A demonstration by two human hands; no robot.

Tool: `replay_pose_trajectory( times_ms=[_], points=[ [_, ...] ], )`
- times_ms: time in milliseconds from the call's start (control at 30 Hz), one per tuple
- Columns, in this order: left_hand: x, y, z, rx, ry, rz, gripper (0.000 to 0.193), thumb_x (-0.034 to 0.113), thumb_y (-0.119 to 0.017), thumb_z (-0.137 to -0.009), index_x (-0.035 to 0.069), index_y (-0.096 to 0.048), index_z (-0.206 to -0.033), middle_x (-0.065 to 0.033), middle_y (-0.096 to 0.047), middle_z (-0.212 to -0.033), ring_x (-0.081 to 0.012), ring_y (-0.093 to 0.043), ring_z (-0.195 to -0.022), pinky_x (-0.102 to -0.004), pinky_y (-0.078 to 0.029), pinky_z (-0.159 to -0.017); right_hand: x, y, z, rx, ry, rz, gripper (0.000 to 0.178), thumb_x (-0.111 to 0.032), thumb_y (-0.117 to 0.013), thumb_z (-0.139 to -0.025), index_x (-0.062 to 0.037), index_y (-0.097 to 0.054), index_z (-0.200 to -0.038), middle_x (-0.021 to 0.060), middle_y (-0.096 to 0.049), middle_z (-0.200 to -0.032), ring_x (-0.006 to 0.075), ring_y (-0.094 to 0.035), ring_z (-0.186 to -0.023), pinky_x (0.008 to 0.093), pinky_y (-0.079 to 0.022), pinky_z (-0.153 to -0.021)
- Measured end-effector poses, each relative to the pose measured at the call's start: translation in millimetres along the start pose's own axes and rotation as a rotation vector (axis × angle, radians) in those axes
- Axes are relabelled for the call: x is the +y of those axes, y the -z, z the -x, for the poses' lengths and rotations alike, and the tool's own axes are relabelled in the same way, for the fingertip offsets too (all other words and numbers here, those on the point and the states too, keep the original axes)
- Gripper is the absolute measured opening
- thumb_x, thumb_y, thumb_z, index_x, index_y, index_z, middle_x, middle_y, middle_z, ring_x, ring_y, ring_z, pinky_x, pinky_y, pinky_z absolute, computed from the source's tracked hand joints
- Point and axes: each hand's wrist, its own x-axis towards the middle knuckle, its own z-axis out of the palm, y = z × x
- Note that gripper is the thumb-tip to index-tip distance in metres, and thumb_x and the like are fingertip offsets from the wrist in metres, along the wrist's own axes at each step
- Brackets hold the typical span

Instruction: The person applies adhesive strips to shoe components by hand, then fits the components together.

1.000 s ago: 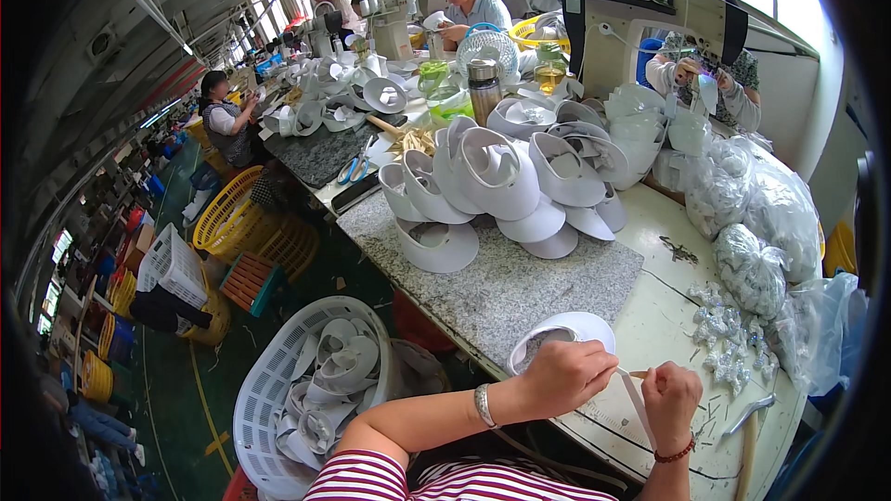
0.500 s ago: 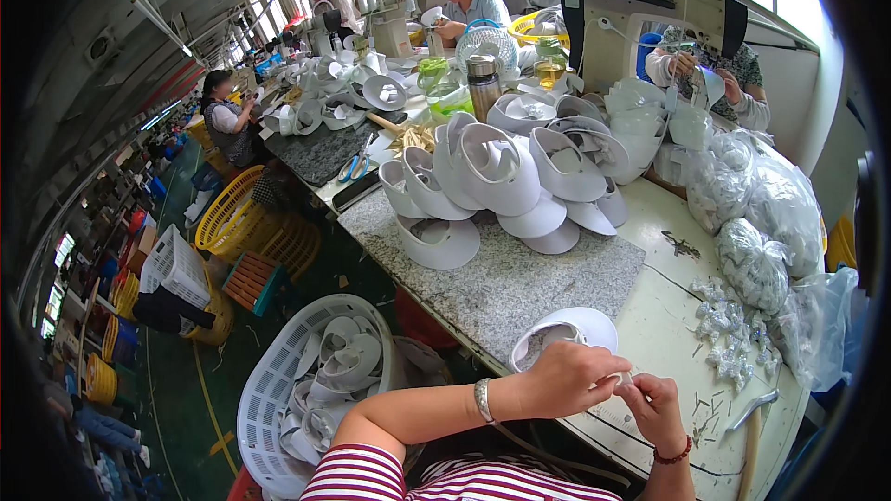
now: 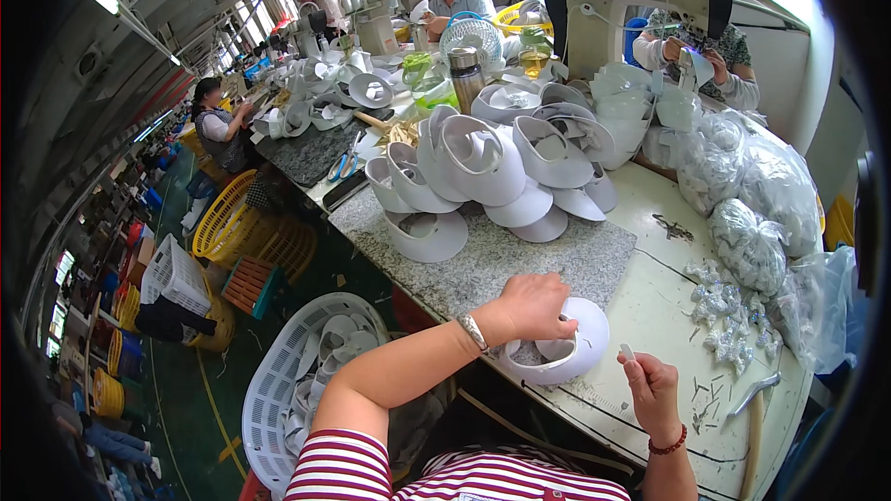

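Note:
Close in front of me a white sun visor (image 3: 587, 343) lies on the table edge, brim toward the right. My left hand (image 3: 534, 308) is over its band, closed, with thumb and fingers at the band's edge; the hand hides part of the band. To the right of the visor, and apart from it, my right hand (image 3: 652, 392) pinches a small flat white piece (image 3: 627, 352) between thumb and fingertips. What kind of piece it is cannot be told. Beyond my hands, several white visors (image 3: 483, 162) are piled on a speckled grey stone slab (image 3: 408, 274).
A white plastic basket (image 3: 269, 390) with visors stands at my left. Right of my hands lie small clear-wrapped parts (image 3: 729, 315), scattered bits and a hammer-like tool (image 3: 754, 394). Plastic bags (image 3: 770, 186), a steel thermos (image 3: 466, 79) and a sewing machine (image 3: 640, 14) stand farther back. Other people sit working beyond.
My hands have come apart. The left has moved left and up onto the visor's band, and the right keeps the small white piece. The visor has turned slightly and come nearer.

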Motion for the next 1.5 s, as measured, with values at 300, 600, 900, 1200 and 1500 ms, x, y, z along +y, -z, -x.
replay_pose_trajectory(
  times_ms=[300, 600, 900, 1200, 1500],
  points=[
    [8, -23, 17, 0.143, -0.013, 0.208, 0.053, 0.048, -0.071, -0.069, 0.005, -0.062, -0.099, -0.0132, -0.057, -0.1, -0.031, -0.058, -0.096, -0.0411, -0.048, -0.084, 2, -1, -2, 0.029, -0.003, 0.015, 0.02, -0.015, -0.062, -0.094, 0.0035, -0.068, -0.089, -0.0034, -0.049, -0.055, 0.0038, -0.04, -0.05, 0.0222, -0.032, -0.046],
    [30, -23, 30, -0.055, -0.047, 0.73, 0.047, 0.024, -0.076, -0.071, 0.006, -0.049, -0.104, -0.0068, -0.058, -0.094, -0.0202, -0.06, -0.084, -0.0333, -0.049, -0.075, 5, 8, 8, -0.024, -0.109, -0.345, 0.031, -0.021, -0.06, -0.096, 0.0009, -0.062, -0.074, -0.001, -0.055, -0.057, 0.0033, -0.043, -0.048, 0.0197, -0.03, -0.043],
    [48, -41, 80, -0.11, 0.074, 1.664, 0.032, 0.008, -0.067, -0.087, -0.002, -0.059, -0.116, -0.0041, -0.065, -0.101, -0.0077, -0.06, -0.088, -0.024, -0.051, -0.078, -24, 15, 13, -0.212, -0.143, -0.269, 0.022, -0.014, -0.061, -0.095, 0.0035, -0.066, -0.084, -0.0018, -0.051, -0.058, 0.0035, -0.042, -0.053, 0.0211, -0.034, -0.046],
    [52, -57, 87, -0.289, 0.178, 1.712, 0.029, 0.004, -0.061, -0.085, -0.002, -0.059, -0.114, -0.0048, -0.065, -0.093, -0.0085, -0.062, -0.074, -0.0234, -0.053, -0.069, -15, 16, 24, -0.441, -0.161, -0.144, 0.033, -0.026, -0.05, -0.101, 0.0014, -0.065, -0.09, 0.0055, -0.057, -0.063, 0.0122, -0.049, -0.058, 0.0277, -0.043, -0.057],
    [51, -64, 91, -0.377, 0.231, 1.759, 0.033, 0.005, -0.059, -0.084, -0.002, -0.055, -0.116, -0.0057, -0.064, -0.091, -0.009, -0.061, -0.067, -0.0223, -0.053, -0.061, -32, 15, 16, -0.781, -0.217, -0.042, 0.032, -0.027, -0.053, -0.099, -0.0003, -0.068, -0.091, 0.0096, -0.066, -0.072, 0.0178, -0.059, -0.063, 0.0305, -0.048, -0.061]
  ],
)
